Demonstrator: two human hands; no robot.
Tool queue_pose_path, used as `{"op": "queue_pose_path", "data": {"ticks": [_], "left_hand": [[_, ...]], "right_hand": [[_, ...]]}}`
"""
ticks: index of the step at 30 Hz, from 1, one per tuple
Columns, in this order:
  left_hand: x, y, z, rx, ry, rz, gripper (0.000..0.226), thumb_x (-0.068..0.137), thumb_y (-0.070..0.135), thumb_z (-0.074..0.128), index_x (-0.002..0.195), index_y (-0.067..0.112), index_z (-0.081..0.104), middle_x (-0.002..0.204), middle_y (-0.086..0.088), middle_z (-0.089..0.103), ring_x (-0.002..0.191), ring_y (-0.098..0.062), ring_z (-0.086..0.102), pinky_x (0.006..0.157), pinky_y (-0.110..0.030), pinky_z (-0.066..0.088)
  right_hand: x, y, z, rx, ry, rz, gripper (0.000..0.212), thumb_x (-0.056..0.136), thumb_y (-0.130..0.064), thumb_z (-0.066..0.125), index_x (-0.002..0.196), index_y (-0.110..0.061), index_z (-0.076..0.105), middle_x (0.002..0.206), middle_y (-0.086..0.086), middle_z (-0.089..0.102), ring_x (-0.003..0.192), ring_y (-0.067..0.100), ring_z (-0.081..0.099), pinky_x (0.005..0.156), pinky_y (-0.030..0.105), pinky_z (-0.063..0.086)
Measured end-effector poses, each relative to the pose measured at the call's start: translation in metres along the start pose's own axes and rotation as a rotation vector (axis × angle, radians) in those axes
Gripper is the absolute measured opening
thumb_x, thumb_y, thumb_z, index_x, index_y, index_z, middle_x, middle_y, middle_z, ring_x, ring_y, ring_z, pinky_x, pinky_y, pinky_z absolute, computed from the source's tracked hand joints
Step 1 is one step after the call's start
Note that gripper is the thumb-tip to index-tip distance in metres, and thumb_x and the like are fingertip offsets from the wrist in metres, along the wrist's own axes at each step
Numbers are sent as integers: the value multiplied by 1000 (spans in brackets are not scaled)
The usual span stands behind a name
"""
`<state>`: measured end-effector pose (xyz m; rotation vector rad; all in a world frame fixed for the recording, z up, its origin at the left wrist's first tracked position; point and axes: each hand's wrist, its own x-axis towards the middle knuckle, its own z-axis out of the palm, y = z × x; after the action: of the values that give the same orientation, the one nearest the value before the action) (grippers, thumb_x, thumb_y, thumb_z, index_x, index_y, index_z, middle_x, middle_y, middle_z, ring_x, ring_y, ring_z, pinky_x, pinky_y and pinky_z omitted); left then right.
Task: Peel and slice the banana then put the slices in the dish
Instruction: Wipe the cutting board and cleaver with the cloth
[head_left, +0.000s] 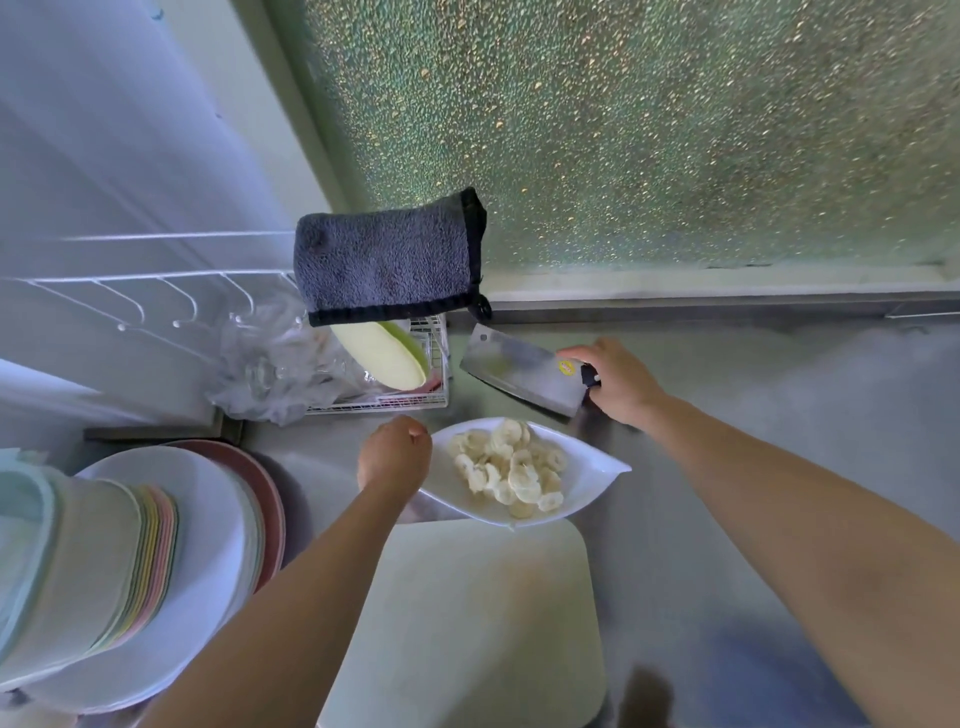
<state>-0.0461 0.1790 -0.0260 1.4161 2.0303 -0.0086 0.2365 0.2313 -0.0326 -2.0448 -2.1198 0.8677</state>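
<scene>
A white leaf-shaped dish (597, 475) sits on the counter just beyond the cutting board, filled with several banana slices (511, 467). My left hand (395, 454) is at the dish's left rim with its fingers curled under; what it grips is hidden. My right hand (615, 384) grips the black handle of a cleaver (519, 374), whose broad blade points left, above the counter behind the dish. No peel is in view.
A pale cutting board (467, 623) lies near me. Stacked plates and bowls (130, 571) stand at the left. A wire rack (415, 389) with a green-rimmed plate, a plastic bag and a grey towel (389, 254) are behind. A pebbled window fills the back.
</scene>
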Motion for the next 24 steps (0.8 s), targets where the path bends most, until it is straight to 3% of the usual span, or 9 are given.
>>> {"op": "queue_pose_path", "data": {"ticks": [4, 11, 14, 18, 22, 24], "left_hand": [[5, 4, 2, -37, 16, -22, 31, 93, 17, 39, 104, 17, 67, 105, -6, 66, 85, -24, 54, 70, -26, 39], [11, 5, 6, -38, 15, -15, 33, 93, 18, 38, 104, 19, 70, 103, -6, 66, 90, -25, 59, 70, -27, 42], [12, 4, 6, -30, -4, -7, 33, 93, 18, 39, 105, 19, 69, 104, -7, 67, 91, -27, 60, 70, -27, 42], [14, 3, 7, -28, -16, -10, 33, 92, 19, 38, 106, 18, 69, 104, -7, 67, 93, -28, 61, 72, -28, 46], [16, 1, 9, -11, -16, -16, 33, 92, 19, 38, 106, 17, 69, 104, -8, 67, 91, -28, 61, 74, -29, 47], [16, 2, 10, -10, -18, -21, 34, 92, 19, 37, 105, 16, 69, 103, -8, 67, 87, -27, 59, 72, -29, 45]], "right_hand": [[11, -6, 1, -158, 35, -45, 59, 79, 12, 46, 127, -20, 56, 107, 12, 53, 96, 35, 56, 81, 39, 44], [20, -13, 12, -387, 103, -65, 40, 78, 3, 52, 116, -11, 56, 109, 12, 58, 106, 34, 52, 80, 41, 38], [17, -15, 13, -373, 146, -30, 32, 75, 2, 55, 105, -8, 57, 104, 13, 59, 103, 35, 50, 75, 41, 42], [15, -17, 16, -263, 165, 21, 30, 77, 4, 53, 105, -5, 54, 107, 14, 54, 108, 33, 46, 64, 40, 44], [4, -22, 22, -228, 271, -181, 14, 77, -5, 56, 91, -7, 59, 90, 11, 58, 88, 33, 55, 56, 39, 48], [-3, -24, 28, -272, 217, -248, 10, 80, -12, 54, 86, -12, 62, 86, 5, 59, 81, 28, 56, 60, 35, 47]]}}
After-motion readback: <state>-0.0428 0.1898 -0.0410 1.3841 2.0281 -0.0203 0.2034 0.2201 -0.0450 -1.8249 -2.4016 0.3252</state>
